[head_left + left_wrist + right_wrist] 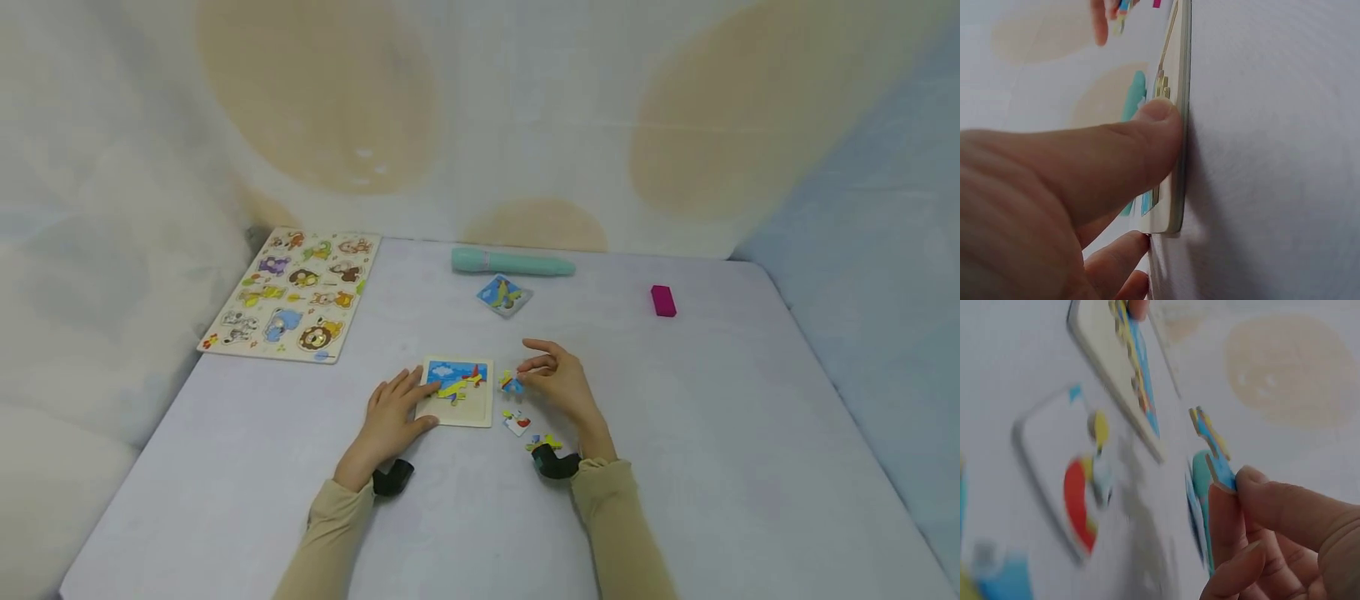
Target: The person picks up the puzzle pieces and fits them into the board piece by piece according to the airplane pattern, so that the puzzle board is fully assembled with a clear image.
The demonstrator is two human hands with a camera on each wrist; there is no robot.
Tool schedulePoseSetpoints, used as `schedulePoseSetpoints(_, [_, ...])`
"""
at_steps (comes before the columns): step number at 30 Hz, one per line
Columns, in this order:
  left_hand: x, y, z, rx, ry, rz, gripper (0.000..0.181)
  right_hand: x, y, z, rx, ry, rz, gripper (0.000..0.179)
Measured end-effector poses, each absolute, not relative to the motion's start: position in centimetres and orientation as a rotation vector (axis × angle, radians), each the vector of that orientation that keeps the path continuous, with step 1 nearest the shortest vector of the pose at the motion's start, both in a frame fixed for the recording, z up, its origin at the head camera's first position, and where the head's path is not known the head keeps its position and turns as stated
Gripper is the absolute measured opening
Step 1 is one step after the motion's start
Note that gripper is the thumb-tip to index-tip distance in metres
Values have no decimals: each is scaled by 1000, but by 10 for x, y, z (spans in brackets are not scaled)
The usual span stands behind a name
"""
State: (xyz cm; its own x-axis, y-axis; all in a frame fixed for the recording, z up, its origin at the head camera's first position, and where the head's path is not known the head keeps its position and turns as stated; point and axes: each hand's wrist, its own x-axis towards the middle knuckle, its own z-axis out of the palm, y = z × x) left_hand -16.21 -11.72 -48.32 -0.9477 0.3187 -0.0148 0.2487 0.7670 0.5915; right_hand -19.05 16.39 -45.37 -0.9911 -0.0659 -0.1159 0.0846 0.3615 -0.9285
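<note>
My right hand [564, 387] pinches a blue and yellow puzzle piece [1217, 453] between thumb and index finger, held up just right of a small wooden puzzle tray [471, 412]. My left hand [392, 421] rests on the tray's left side, its thumb [1141, 134] along the near edge and a fingertip on the fitted pieces. Blue sky and a yellow and red plane fill the tray's upper part; bare wood shows below. Beside the tray lie a white piece with red and yellow [516, 422] and a yellow and blue piece [551, 442], partly covered by the right wrist camera.
A large animal puzzle board [306, 302] lies at the back left. Behind the tray are a square plane picture [504, 295] and a teal tube-shaped object [513, 262]. The magenta block [663, 301] sits at the back right. Cloth walls border the table.
</note>
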Motion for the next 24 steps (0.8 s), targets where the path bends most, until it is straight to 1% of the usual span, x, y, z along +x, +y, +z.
schedulePoseSetpoints(10, [-161,-116,-481,464,2856,937,56,-199,124,-456,72,2429,-1684,60])
schedulePoseSetpoints(17, [-161,-116,-484,471,2866,923,55,-198,110,-463,106,2457,-1674,59])
schedulePoseSetpoints(24, [-162,-117,-484,455,2870,916,55,-197,98,-462,58,2556,-1642,59])
